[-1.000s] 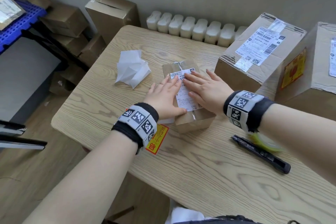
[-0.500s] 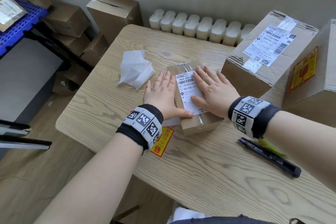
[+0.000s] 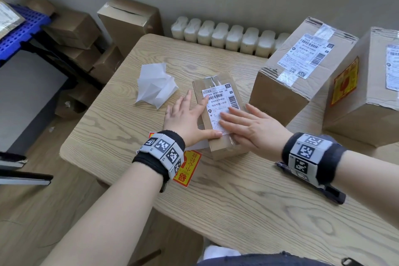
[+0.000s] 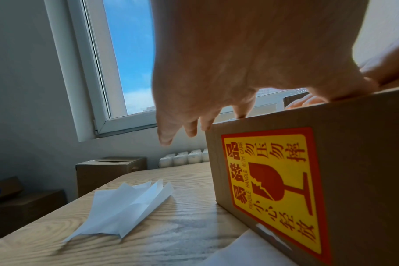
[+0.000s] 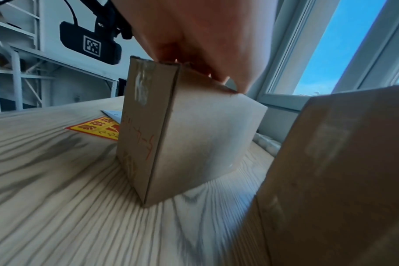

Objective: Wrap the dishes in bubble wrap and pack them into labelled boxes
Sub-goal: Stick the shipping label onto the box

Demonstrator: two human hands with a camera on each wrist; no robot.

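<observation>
Small box (image 3: 218, 114) under both flat, released palms: left hand (image 3: 185, 119) and right hand (image 3: 252, 127) atop its label (image 3: 222, 103).

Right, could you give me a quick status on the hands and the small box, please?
Both hands open: left hand and right hand flat on the shipping label. Small box taped, on table. Nothing in the way.

Crumpled white paper (image 3: 156, 86) on wooden table (image 3: 237, 196); black pen (image 3: 332, 194) near edge; radiator (image 3: 224, 34) behind.
</observation>
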